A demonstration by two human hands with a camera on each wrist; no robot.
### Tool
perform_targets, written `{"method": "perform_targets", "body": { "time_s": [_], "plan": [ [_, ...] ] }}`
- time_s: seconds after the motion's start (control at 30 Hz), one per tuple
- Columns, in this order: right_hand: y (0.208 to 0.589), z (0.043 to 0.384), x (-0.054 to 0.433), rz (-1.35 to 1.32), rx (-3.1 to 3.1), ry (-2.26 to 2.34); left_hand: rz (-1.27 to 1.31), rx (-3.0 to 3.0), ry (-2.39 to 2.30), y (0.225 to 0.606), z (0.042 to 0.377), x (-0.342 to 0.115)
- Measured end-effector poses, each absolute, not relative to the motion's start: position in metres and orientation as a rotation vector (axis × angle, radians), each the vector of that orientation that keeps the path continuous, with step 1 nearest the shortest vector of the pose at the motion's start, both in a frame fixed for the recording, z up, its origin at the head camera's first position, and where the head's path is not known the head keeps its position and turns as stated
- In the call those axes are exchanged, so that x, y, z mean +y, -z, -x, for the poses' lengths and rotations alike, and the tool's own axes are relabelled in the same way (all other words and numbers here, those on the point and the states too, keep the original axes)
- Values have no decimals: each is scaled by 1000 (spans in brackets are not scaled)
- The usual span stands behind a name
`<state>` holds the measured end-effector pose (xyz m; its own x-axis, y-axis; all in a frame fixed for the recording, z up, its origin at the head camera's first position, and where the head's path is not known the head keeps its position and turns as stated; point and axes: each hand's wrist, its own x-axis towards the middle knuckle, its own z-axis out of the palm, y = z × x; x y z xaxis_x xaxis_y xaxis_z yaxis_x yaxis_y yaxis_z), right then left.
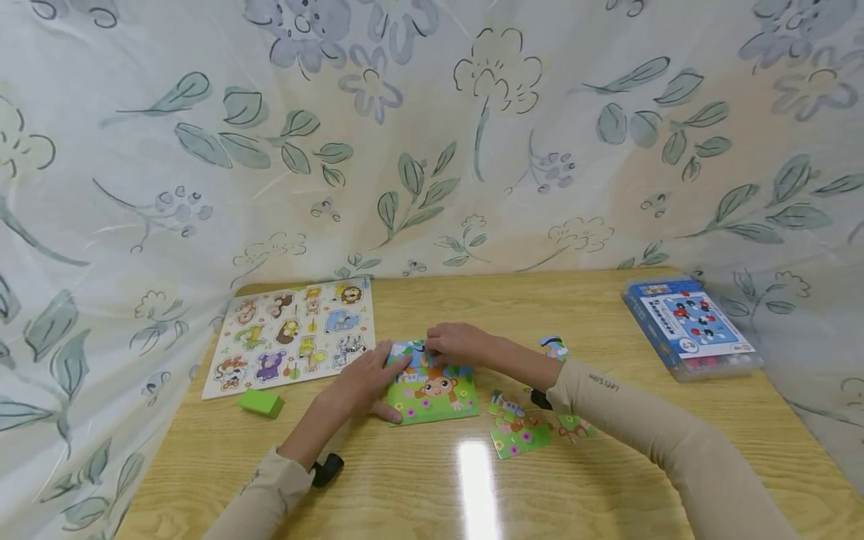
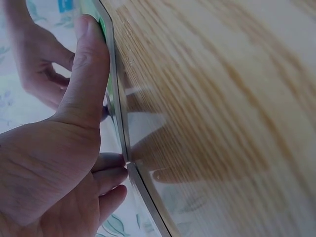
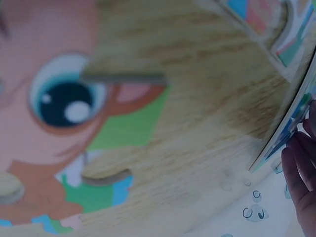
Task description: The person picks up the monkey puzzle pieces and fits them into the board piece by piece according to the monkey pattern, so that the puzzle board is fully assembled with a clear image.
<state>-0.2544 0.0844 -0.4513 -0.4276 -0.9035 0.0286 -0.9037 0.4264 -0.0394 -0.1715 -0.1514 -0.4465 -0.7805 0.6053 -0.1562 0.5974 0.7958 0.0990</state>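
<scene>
A jigsaw board [image 1: 432, 401] with a smiling monkey on a green meadow lies flat on the table. My left hand [image 1: 364, 379] rests along its left side, thumb at the lower corner and fingers spread toward the upper part. In the left wrist view the straight left thumb [image 2: 86, 69] lies over the board's edge. My right hand [image 1: 462, 343] is at the board's top, its fingers bent down onto the picture; I cannot tell whether they pinch a piece. Loose monkey puzzle pieces [image 1: 520, 433] lie right of the board, under the right forearm. Another loose piece [image 1: 553, 347] is farther back.
An animal peg puzzle board [image 1: 232, 330] lies back left, with a green block [image 1: 261, 403] in front of it. A blue boxed set [image 1: 691, 326] sits at the back right. A flowered curtain [image 1: 432, 150] hangs behind the wooden table [image 1: 405, 495].
</scene>
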Motion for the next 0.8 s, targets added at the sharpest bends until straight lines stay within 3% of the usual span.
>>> {"method": "perform_targets", "body": {
  "time_s": [0.47,0.8],
  "plan": [
    [460,239,91,-1621,-2691,-230,-903,2796,4,449,164,-149],
    [454,233,103,-1622,-2634,-174,-1099,2801,69,443,170,-144]
  ]
}}
